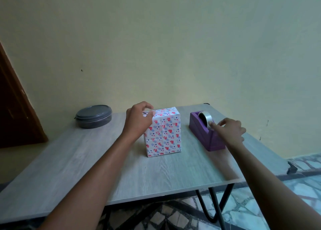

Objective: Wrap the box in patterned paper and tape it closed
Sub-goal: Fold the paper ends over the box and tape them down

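- The upright rectangular box wrapped in white paper printed with red and blue hearts (163,132) stands on end near the middle of the pale grey wood-grain counter (86,169). Its front and right faces are already covered, and a paper seam runs down the front face.
- The left hand (139,120) is at the box's upper left corner, thumb against the top front edge and fingers curled over the top: a grip grasping the box. I judge it is there to steady the box and hold a folded flap down until tape arrives. The flap itself is hidden behind the hand.
- The right hand (231,130) reaches to the purple plastic desktop tape dispenser (206,134), which sits just to the right of the box, apart from it. Its index fingertip touches the roll of clear tape (205,119); whether that grip already pinches the tape end I cannot tell.
- The dispenser sits close, so one hand can probably draw tape while the other stays on the box.
- Judging by the covered faces, wrapping looks nearly done, with the top closure left to tape.
- A round dark grey lidded plastic container (93,116) stands at the counter's far left corner, well apart.
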The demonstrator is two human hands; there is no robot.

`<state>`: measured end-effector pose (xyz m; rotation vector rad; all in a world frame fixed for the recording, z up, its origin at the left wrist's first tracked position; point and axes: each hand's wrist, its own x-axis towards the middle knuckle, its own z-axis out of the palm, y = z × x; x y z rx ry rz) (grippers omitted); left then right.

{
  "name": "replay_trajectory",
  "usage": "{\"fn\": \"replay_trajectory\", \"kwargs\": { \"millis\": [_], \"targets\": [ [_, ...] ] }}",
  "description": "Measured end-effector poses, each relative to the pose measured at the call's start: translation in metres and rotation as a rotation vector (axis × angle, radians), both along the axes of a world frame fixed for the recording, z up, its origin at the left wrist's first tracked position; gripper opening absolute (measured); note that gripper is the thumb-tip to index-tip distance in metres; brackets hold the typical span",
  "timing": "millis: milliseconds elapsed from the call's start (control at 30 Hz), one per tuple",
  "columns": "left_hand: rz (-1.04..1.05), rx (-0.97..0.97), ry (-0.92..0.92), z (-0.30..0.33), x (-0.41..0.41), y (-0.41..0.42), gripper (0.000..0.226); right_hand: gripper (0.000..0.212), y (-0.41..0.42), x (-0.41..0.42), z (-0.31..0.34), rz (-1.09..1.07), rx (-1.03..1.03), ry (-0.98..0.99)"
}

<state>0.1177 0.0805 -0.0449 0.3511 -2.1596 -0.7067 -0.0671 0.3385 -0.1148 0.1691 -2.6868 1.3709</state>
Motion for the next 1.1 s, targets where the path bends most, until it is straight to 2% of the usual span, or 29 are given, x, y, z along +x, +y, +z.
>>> {"fn": "replay_trajectory", "kwargs": {
  "millis": [67,200,333,467,700,800,900,967,1100],
  "targets": [
    [-0.011,0.071,-0.006,-0.001,-0.001,-0.001,0.011,0.057,0.003,-0.01,-0.006,0.073,0.005,-0.054],
    [-0.052,0.203,-0.008,0.0,-0.001,-0.008,0.003,0.05,0.007,-0.023,-0.008,0.136,-0.079,-0.086],
    [-0.084,0.326,-0.009,-0.001,-0.002,-0.016,0.008,0.049,0.004,-0.033,-0.01,0.185,-0.153,-0.111],
    [-0.097,0.338,-0.004,-0.003,-0.003,-0.016,0.009,0.036,-0.003,-0.029,-0.006,0.167,-0.24,-0.07],
    [-0.104,0.331,0.002,-0.005,-0.003,-0.016,0.011,0.05,-0.013,-0.021,-0.009,0.059,-0.318,0.01],
    [-0.101,0.326,0.007,-0.005,-0.002,-0.016,0.011,0.06,-0.014,-0.01,-0.012,-0.015,-0.358,0.124],
    [-0.106,0.316,0.004,-0.005,-0.002,-0.015,0.01,0.047,-0.012,-0.002,-0.016,-0.053,-0.367,0.196],
    [-0.104,0.308,0.005,-0.004,-0.001,-0.015,0.01,0.041,-0.009,0.001,-0.013,-0.069,-0.358,0.182],
    [-0.104,0.309,0.005,-0.005,-0.002,-0.016,0.009,0.041,0.002,0.0,0.003,-0.041,-0.427,0.045]
  ]
}}
